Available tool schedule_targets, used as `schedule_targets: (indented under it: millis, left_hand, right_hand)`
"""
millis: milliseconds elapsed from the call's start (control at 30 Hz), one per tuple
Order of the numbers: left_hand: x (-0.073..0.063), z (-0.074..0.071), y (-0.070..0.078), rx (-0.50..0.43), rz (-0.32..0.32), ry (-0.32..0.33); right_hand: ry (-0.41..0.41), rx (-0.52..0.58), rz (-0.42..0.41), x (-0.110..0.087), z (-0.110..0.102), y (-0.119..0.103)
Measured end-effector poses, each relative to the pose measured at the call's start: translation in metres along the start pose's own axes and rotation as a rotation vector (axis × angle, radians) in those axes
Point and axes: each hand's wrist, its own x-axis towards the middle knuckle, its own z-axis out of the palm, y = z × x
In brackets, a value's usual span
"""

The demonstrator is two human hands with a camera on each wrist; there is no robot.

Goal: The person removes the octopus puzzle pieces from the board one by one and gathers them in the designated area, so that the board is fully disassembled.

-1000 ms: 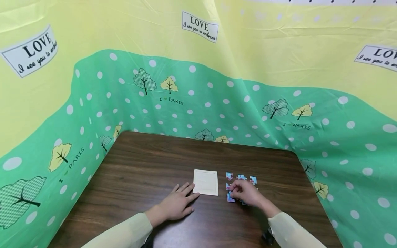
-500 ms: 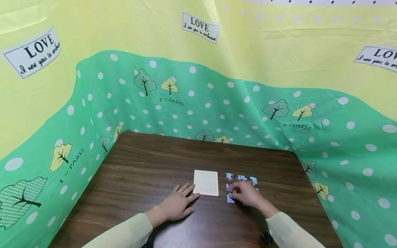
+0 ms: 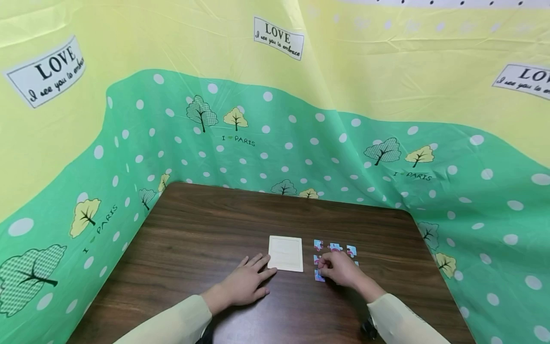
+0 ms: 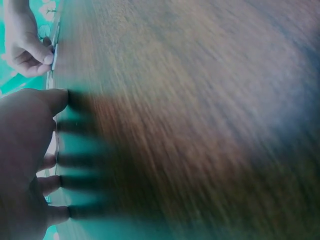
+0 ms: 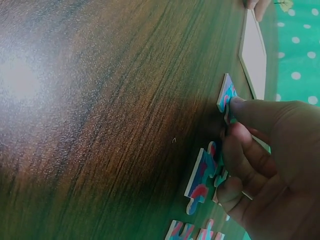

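Observation:
In the head view, my left hand lies spread on the table, its fingertips at the left edge of a pale square puzzle board. My right hand is over a group of small blue and pink jigsaw pieces. Its thumb and fingers pinch the near-left jigsaw piece, seen in the right wrist view; whether that piece is off the table I cannot tell. Another jigsaw piece lies close below the fingers. My right hand partly hides several pieces. From the left wrist, the left fingers touch down at their tips.
A brown wood-grain table carries everything. Jigsaw pieces at the back, such as one piece and another piece, lie apart from each other. A green and yellow printed cloth hangs round the table's far and side edges.
My right hand has shifted very slightly, staying on the same near-left jigsaw piece. The left hand and the board stay in place.

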Motion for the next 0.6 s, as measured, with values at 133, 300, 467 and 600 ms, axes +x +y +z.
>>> schedule_targets:
  millis: [133, 300, 467, 600]
  left_hand:
    - [-0.001, -0.001, -0.004, -0.007, 0.008, -0.002]
    - [-0.005, -0.009, -0.01, -0.026, 0.036, 0.005]
    - [-0.011, -0.027, -0.026, -0.008, 0.032, 0.031]
    - [-0.006, -0.047, -0.042, 0.027, -0.022, 0.118]
  right_hand:
    - [0.0, 0.0, -0.013, 0.001, -0.003, -0.002]
    - [-0.012, -0.016, -0.018, 0.002, -0.012, -0.008]
    - [-0.009, -0.07, -0.013, 0.001, -0.032, -0.021]
    - [0.052, -0.166, -0.035, -0.001, -0.051, -0.029]
